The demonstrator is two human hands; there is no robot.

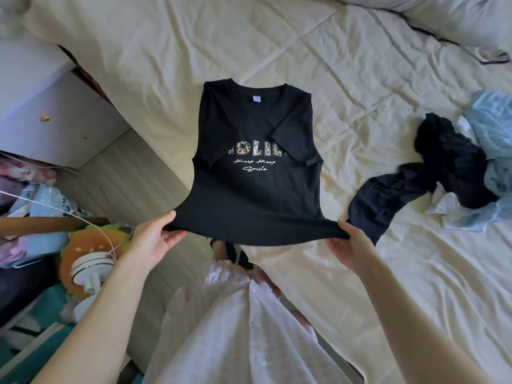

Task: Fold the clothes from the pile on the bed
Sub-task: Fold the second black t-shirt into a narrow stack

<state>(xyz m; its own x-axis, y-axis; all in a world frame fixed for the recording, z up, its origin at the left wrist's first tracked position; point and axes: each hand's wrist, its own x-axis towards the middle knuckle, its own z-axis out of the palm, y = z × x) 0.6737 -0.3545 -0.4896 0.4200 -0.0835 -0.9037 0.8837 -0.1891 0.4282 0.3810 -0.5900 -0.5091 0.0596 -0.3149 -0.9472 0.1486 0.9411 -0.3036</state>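
Lifting the hem of a black tee [257,139] lying on the bed [360,87], left hand [155,239] and right hand [349,246] pinch its corners; the light, limp cloth probably handles best held there.

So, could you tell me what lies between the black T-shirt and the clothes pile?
Only bare cream sheet separates T-shirt from pile, in the head view.
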